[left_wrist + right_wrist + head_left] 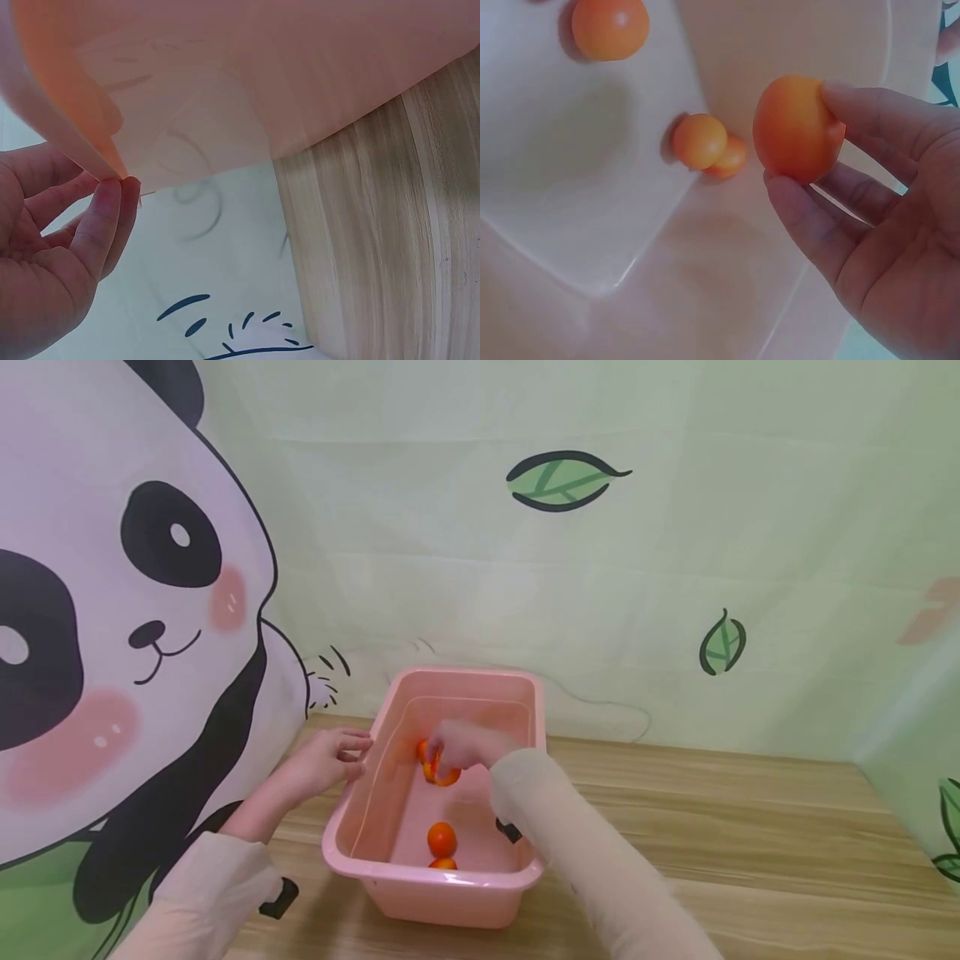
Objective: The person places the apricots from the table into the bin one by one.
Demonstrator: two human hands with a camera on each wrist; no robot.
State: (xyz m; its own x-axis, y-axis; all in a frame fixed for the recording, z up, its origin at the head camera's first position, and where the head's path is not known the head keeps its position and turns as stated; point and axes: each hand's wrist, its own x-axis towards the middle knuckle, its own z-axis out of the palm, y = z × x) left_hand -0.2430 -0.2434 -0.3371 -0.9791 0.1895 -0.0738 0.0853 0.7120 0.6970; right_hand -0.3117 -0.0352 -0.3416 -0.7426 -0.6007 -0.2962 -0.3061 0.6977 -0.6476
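Observation:
A deep pink plastic basin (pixel 442 893) stands on the wooden table. Its left rim is pinched between the thumb and fingers of my left hand (pixel 67 240). Inside the basin, my right hand (pixel 468 745) holds a smooth orange-red round fruit (pixel 791 131) between thumb and fingertips. Beside that hand in the right wrist view, two more such fruits (pixel 699 141) lie close together in a corner of the basin, partly overlapping. Another fruit (pixel 442 840) rests near the basin's front wall in the head view, with one (pixel 443 864) partly hidden behind the front rim.
Wooden tabletop (pixel 712 843) extends to the right of the basin. Behind it hangs a pale green cloth (pixel 420 527) printed with leaves, and a large printed panda (pixel 150 635) fills the left side. Black wrist mounts (pixel 279 899) stick out from the sleeves.

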